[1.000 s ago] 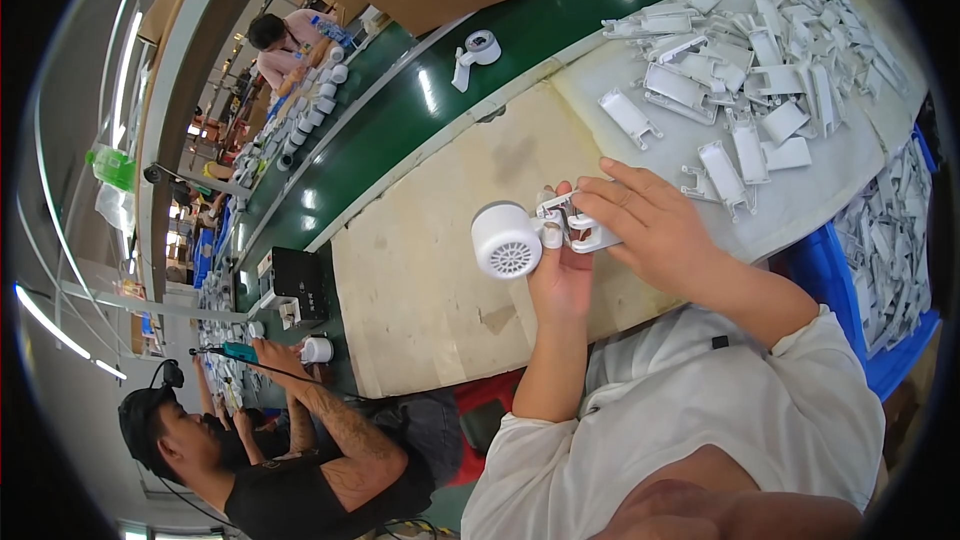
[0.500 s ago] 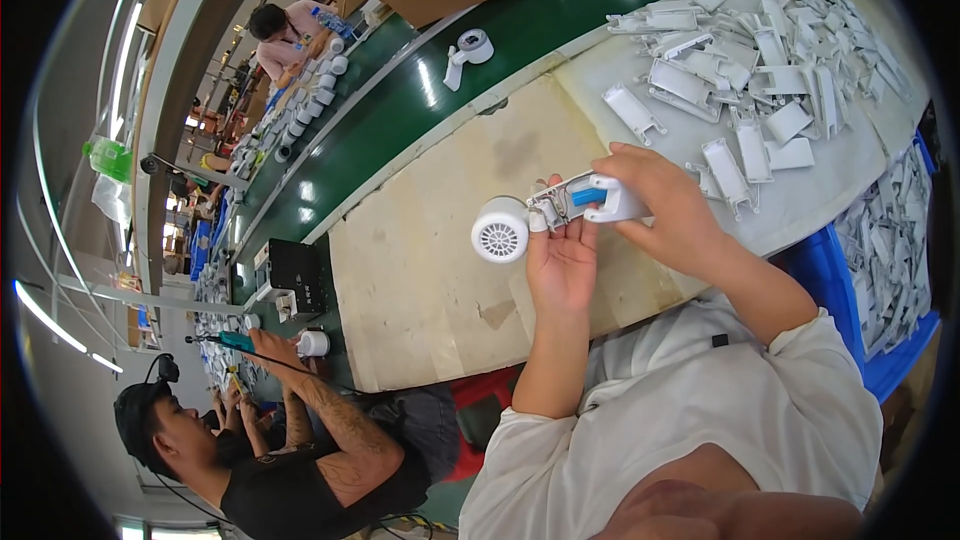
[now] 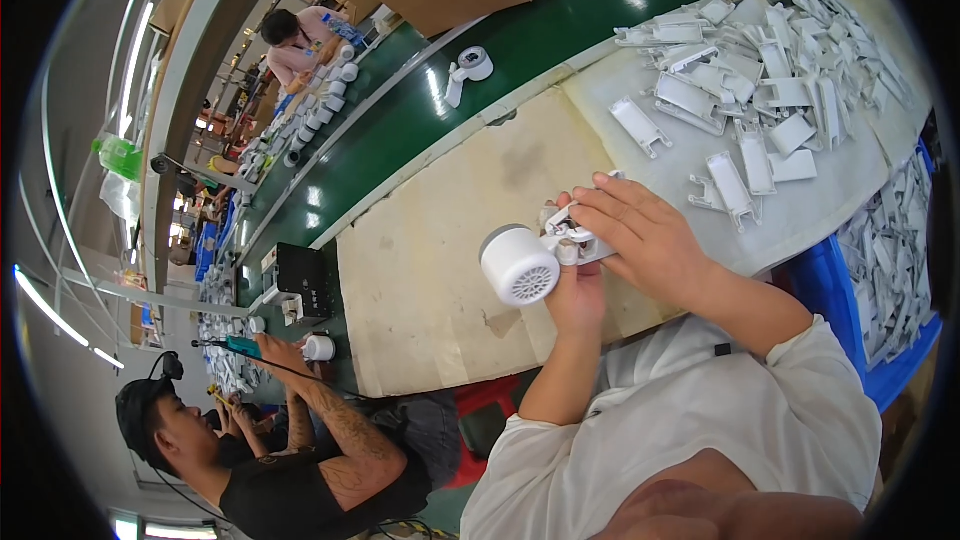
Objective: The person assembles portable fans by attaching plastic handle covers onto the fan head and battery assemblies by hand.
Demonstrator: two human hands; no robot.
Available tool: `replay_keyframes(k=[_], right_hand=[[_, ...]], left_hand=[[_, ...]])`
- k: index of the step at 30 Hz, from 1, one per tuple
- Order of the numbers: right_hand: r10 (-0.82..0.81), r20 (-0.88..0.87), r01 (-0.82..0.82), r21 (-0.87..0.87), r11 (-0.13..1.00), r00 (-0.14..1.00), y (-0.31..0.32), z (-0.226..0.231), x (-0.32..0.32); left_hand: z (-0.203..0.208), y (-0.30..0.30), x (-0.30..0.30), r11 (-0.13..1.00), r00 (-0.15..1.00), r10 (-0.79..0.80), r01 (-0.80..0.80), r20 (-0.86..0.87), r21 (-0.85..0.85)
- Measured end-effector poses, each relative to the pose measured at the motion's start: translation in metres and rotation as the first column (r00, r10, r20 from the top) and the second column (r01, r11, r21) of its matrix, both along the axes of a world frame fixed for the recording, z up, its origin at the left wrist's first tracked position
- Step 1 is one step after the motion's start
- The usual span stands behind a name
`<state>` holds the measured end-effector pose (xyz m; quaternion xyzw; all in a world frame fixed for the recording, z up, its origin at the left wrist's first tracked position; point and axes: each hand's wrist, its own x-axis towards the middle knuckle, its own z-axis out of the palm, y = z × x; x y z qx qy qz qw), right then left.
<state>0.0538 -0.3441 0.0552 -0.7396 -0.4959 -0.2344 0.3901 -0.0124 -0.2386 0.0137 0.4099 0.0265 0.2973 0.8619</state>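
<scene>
Above the near half of the worktable (image 3: 420, 270), both hands grasp one white device with a round grilled head (image 3: 520, 265). Left hand (image 3: 578, 302): supports the handle (image 3: 597, 252) from below, close to the neck, with fingertips showing beyond the far edge. Right hand (image 3: 648, 238): covers the outer end of the handle, fingers extended over it and thumb below. The head projects to the left, unsupported, clear of the table surface.

Change relative to the preceding half second: the device is rolled, so the grille is angled further toward the lower right and the grey rim shows at the upper left. The blue part, visible inside the handle a moment earlier, is now out of sight, and the right hand lies flatter across the handle.

Status, as a judgement: the handle is being worked as an open assembly. Internal parts remain exposed beside the neck, so closure appears incomplete; whether any cover is seated under the right palm cannot be determined. Loose white shells (image 3: 735, 188) lie to the right of the hands, apart from them. A second device (image 3: 473, 64) rests on the green conveyor (image 3: 385, 145).
</scene>
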Motion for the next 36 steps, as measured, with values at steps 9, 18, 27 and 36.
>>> replay_keyframes(k=[9,18,27,36], right_hand=[[-0.016,0.076,0.016,0.005,1.0,0.997,0.002,0.003,0.0],[-0.012,-0.089,0.011,-0.009,1.0,0.996,-0.02,0.0,0.018],[0.149,-0.694,-0.402,-0.217,0.889,0.704,-0.041,0.04,0.045],[0.025,-0.749,-0.344,-0.274,0.898,0.662,-0.064,0.027,0.035]], left_hand=[[-0.011,-0.011,-0.004,0.997,0.998,0.053,-0.054,-0.019,-0.058],[0.013,0.011,0.001,0.977,0.966,0.174,-0.145,-0.191,0.155],[0.036,0.032,-0.014,0.338,0.774,0.017,0.592,-0.633,0.732],[0.049,0.037,-0.015,0.052,0.781,0.087,0.617,-0.619,0.785]])
